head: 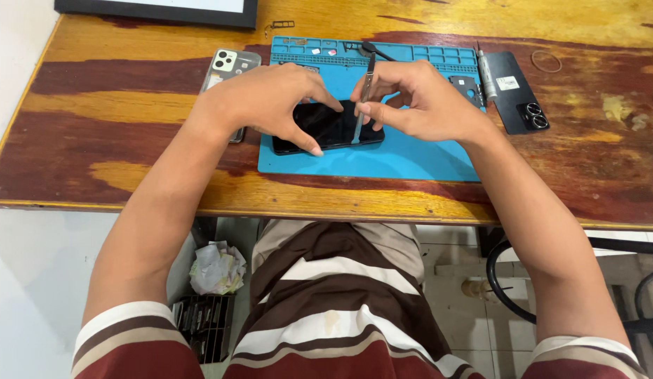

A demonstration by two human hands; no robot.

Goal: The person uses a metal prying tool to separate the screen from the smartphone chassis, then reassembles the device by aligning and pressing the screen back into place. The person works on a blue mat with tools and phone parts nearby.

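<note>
L hand (270, 98) fingers spread, pinning black glass-faced phone (328, 126); R hand (418, 98) fingers clamped on thin metal pry tool (363, 105), tip at the phone's edge beside them. Blue rubber mat (382, 158) beyond the fingertips, worn wood table (130, 105) w/ room either side.

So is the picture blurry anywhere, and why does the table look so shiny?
Head view: mostly sharp; the wooden table gleams because its varnish reflects soft light, brightest along the front edge. The black phone screen shows only faint glare. The left hand and right hand cast soft shadows on the blue mat. The thin metal tool looks slightly soft.
</note>
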